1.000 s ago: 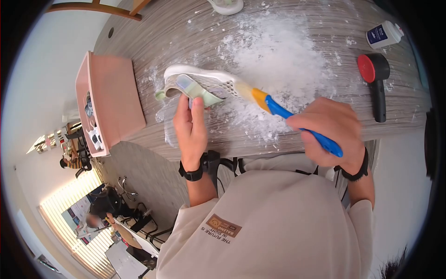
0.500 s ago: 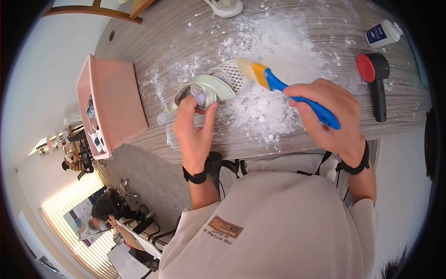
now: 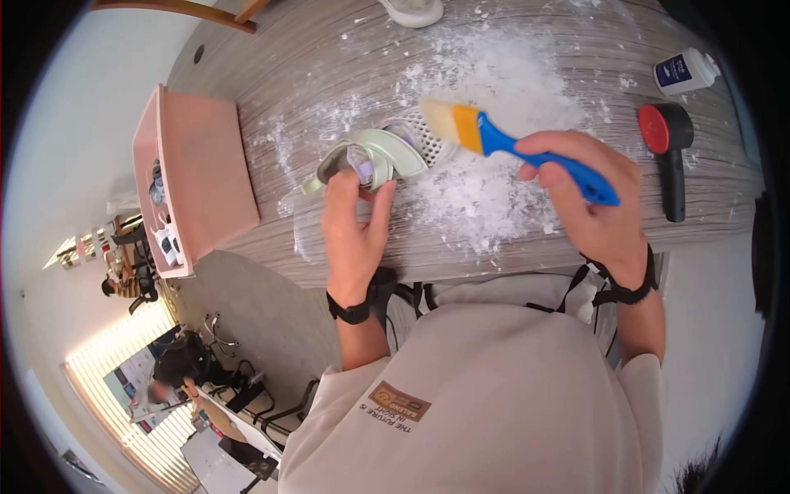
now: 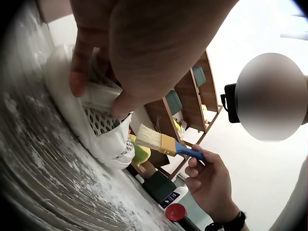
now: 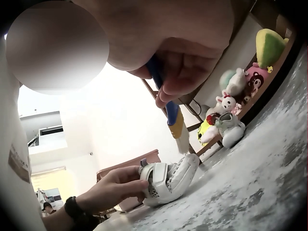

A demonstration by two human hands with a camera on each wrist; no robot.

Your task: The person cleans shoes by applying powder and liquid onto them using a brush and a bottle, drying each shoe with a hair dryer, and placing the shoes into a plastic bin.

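A small pale green and white child's shoe, with a perforated toe and a strap, sits sole down on the powder-dusted table. My left hand grips it at the ankle opening, thumb on the near side and fingers at the collar. My right hand holds a paintbrush by its blue handle. Pale bristles below a yellow ferrule overlap the toe in the head view. In the right wrist view the bristle tips come right at the top of the shoe's toe.
White powder covers the table's middle. A second shoe stands at the far edge. To the right are a white bottle and a black tool with a red round face. A pink bin stands left; plush toys line a shelf.
The left hand has turned the shoe from lying on its side to sole down. The right hand has swung the brush, raising its bristles over the toe and tilting the handle flatter.
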